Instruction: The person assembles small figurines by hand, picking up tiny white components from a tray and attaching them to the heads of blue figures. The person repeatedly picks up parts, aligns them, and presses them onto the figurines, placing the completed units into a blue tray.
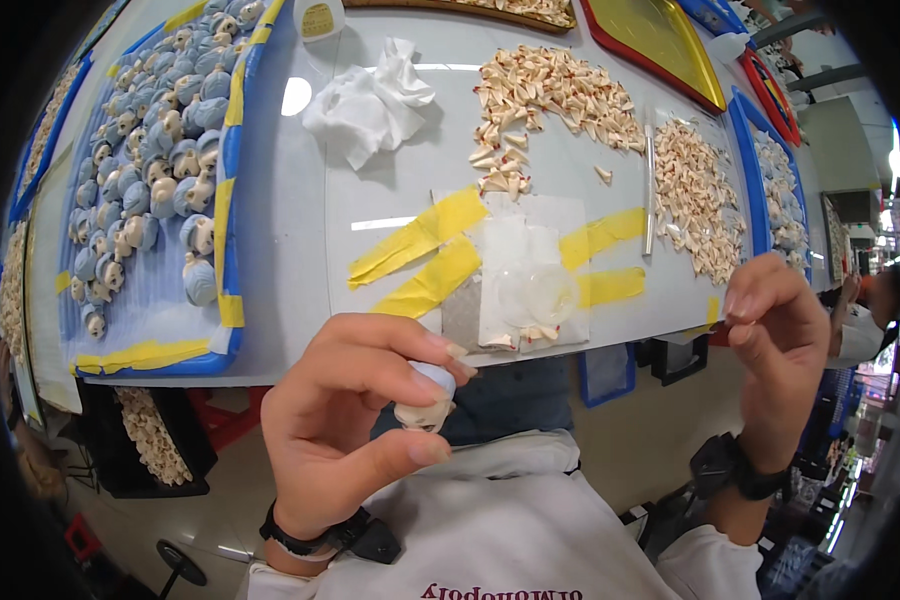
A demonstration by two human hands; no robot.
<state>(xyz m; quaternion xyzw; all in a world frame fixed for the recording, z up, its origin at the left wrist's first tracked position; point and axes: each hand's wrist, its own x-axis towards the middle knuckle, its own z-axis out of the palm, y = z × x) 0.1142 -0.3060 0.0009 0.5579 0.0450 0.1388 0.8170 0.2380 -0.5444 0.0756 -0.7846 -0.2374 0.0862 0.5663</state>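
Left of the white pad (500, 240) and nearer the body, the left hand (318, 430) pinches a small blue-capped head (426, 402) between thumb and fingers! Right of the pad, the right hand (785, 335) brings thumb and fingertip close; whether they grip anything, I can't tell. Cream pieces (575, 105) heap beyond the pad.

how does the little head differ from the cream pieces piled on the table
The little head is rounded; the cream pieces are pointed. The head has a blue top; many pieces have reddish tips. The left hand holds the head; the pieces lie on the table. Both show cream.
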